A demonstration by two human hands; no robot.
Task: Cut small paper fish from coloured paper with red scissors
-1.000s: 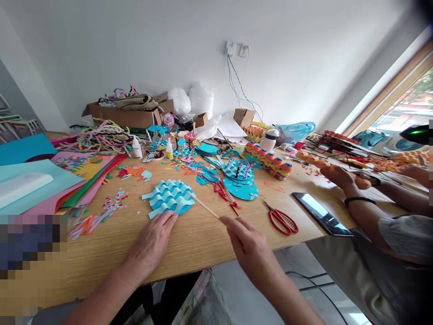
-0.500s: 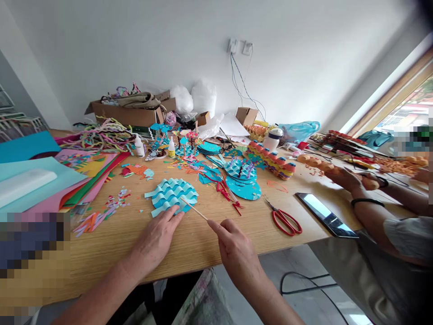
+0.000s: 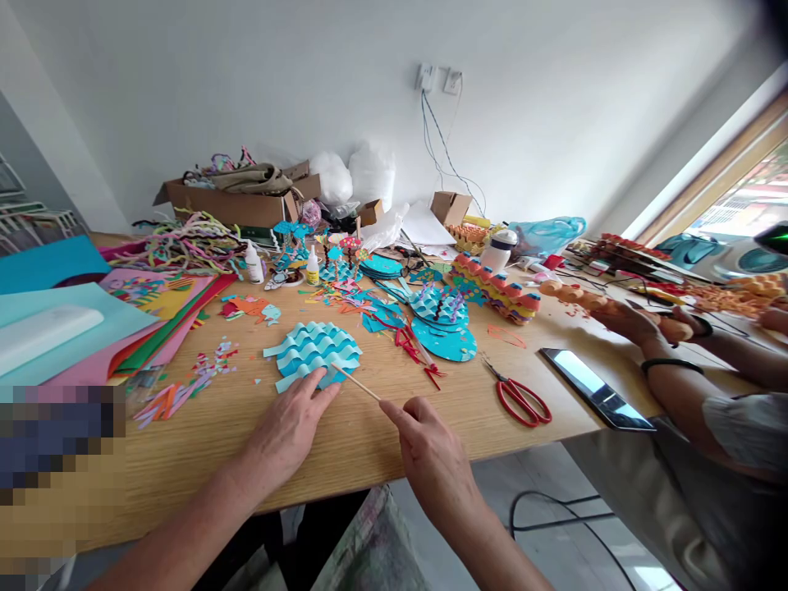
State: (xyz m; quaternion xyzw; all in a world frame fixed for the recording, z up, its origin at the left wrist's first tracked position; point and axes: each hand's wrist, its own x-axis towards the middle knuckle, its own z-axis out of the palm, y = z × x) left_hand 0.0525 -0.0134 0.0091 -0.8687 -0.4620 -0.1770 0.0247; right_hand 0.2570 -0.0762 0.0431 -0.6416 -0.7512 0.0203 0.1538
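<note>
A round blue paper disc [image 3: 317, 355] lies on the table in front of me, covered with wavy light-blue paper strips. Some strip ends stick out past its left edge. My left hand [image 3: 299, 414] rests at the disc's near edge, its fingers stretched out and touching the paper. Pinched in my right hand [image 3: 434, 443] is a thin wooden stick [image 3: 358, 384]. The stick slants up to the left, and its far tip is at the wavy strips on the disc's right part. Whether the tip touches the paper I cannot tell.
Red-handled scissors [image 3: 522, 402] and a phone [image 3: 596, 390] lie to the right. Finished blue wave discs [image 3: 443, 338], glue bottles [image 3: 253, 263], paper scraps and coloured sheets [image 3: 132, 328] surround the work. At the right, another person's hands [image 3: 640, 328] hold an orange bumpy strip.
The view has shifted very slightly. Both of my hands, the stick and the disc keep nearly the same positions.
</note>
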